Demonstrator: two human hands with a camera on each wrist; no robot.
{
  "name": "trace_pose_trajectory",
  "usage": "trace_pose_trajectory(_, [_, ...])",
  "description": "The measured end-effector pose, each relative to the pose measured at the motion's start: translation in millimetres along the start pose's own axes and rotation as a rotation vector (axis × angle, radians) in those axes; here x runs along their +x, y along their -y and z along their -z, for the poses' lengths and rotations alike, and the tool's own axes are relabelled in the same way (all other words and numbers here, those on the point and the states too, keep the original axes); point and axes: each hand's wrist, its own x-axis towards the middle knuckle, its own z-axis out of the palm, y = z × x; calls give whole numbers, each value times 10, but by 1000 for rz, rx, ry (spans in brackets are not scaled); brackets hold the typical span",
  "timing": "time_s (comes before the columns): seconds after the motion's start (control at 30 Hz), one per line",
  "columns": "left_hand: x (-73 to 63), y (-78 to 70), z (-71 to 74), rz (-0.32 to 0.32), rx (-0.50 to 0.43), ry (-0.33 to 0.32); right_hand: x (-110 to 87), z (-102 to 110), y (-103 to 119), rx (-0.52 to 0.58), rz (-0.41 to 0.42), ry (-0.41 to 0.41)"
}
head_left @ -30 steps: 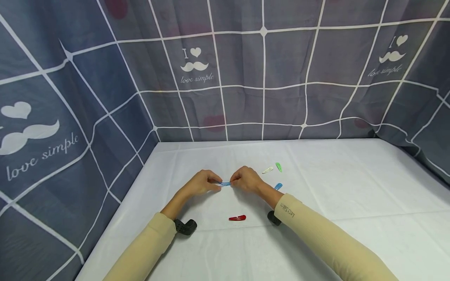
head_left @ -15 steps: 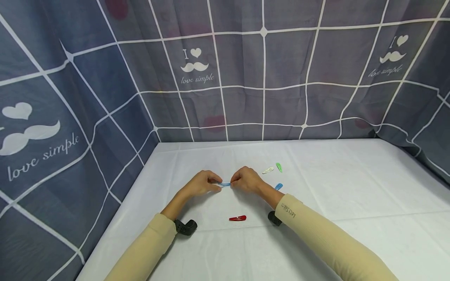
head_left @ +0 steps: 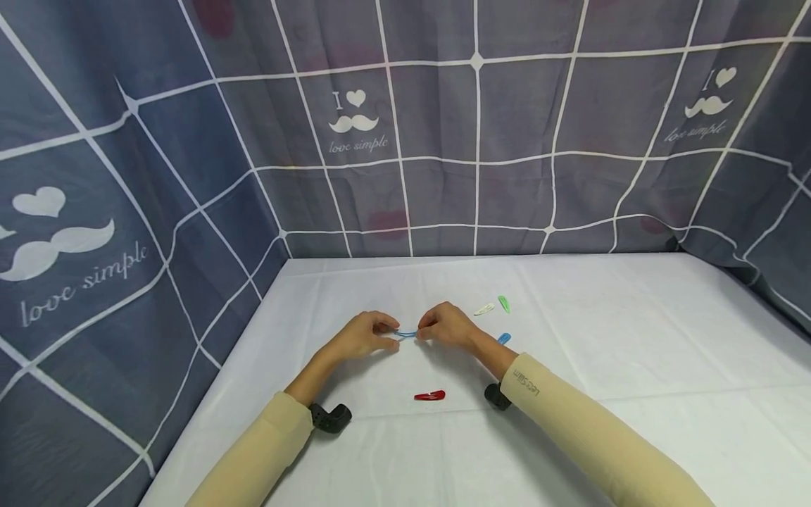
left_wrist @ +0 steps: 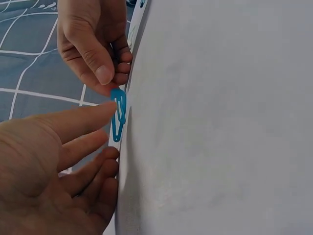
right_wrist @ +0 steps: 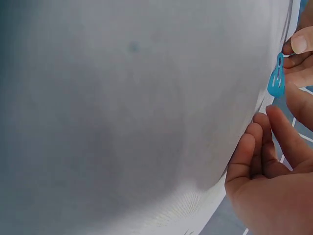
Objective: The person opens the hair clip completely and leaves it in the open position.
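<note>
A blue snap hair clip (head_left: pixel 407 333) spans the small gap between both hands, just over the white tablecloth. My right hand (head_left: pixel 446 325) pinches its wide end between thumb and forefinger. From the other side, my left hand (head_left: pixel 360 338) surrounds the narrow end with thumb and forefinger spread apart. In the left wrist view, the left thumb (left_wrist: pixel 108 111) overlaps the middle of the clip (left_wrist: pixel 118 128), and the narrow tip shows below it. The clip's slotted frame also shows in the right wrist view, its wide end (right_wrist: pixel 276 90) beside the right fingertips.
A red hair clip (head_left: pixel 429 396) lies nearer the body, between the forearms. Past the right hand lie a white clip (head_left: pixel 484 309) and a green clip (head_left: pixel 503 303). Another blue clip (head_left: pixel 504 338) sits beside the right wrist. A checked curtain (head_left: pixel 437 190) rises behind the table.
Both hands keep nearly the same place at the blue hair clip. The head view has shifted slightly; the other clips lie as before.
</note>
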Motion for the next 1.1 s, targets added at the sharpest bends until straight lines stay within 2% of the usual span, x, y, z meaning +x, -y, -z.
trace_pose_trajectory(0.23, [-113, -59, -22, 18, -28, -50, -120, -16, 7, 37, 4, -49])
trace_pose_trajectory(0.4, [-240, -136, -46, -7, -56, -63, -260, -4, 51, 71, 52, -56])
trace_pose_trajectory(0.6, [-356, -248, -95, -58, -80, 5, -455, 40, 128, 117, 103, -26])
trace_pose_trajectory(0.8, [-437, -324, -180, -61, -121, 81, -668, 38, 132, 148, 155, -1])
trace_pose_trajectory(1.1, [-512, -397, -279, -63, -187, 138, -871, 38, 60, 140, 209, -29])
